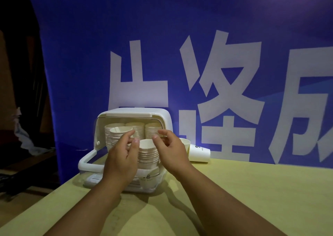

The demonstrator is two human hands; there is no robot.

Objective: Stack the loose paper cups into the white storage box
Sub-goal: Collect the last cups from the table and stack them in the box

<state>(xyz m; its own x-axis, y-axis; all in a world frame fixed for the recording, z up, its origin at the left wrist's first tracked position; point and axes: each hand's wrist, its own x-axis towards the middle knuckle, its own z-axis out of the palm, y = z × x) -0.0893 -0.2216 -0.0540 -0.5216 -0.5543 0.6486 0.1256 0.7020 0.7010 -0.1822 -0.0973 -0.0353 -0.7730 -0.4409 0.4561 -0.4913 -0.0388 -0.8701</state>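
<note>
Far edge of bench, left of centre: white box stands with its front open toward the person, top panel raised and a white-framed flap lowered onto the bench.
Back stacks: three columns of nested paper cups stand side by side along the rear wall of the box, their rims just under the top panel.
Front stack: one shorter column of nested cups, upright, at the box's open front, between the two hands.
Cup: single cup, mouth up and slightly tilted, in front of the left rear column; its lower part is hidden behind the left hand.
Left hand: raised at the box opening, fingers curled, index lying against the cup's right side, thumb apart from it and nearer the camera; whether the cup is really gripped cannot be told.
Right hand: just right of the front stack, fingers loosely curved and spread, thumb tip beside the stack's top rim, nothing held.
Loose cups: outside the box, just right of it near the bench's far edge; one printed cup lies on its side, another sits behind it, partly hidden by the right hand.
Banner: blue cloth with large white characters, hanging behind the bench.
</note>
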